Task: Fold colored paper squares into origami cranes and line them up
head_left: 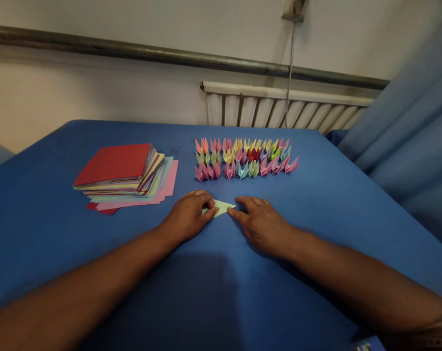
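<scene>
A small pale green sheet of origami paper (pixel 222 208), folded to a point at its right end, lies on the blue table. My left hand (pixel 192 210) is closed over its left part, thumb and forefinger pinching it, so that end is hidden. At the right tip, the thumb of my right hand (pixel 260 219) touches the paper, while its forefinger is stretched out just above the point. Its thumb and forefinger are apart. Beyond both hands stand rows of folded paper cranes (pixel 242 158) in pink, yellow, green, blue and red.
A tall stack of coloured paper squares (pixel 114 165), red on top, sits to the left. Behind the blue table (pixel 162 302) run a wall rail (pixel 151 52) and a white radiator (pixel 279 93). A blue curtain (pixel 411 122) hangs at the right. A hanging cord (pixel 290 73) drops by the radiator.
</scene>
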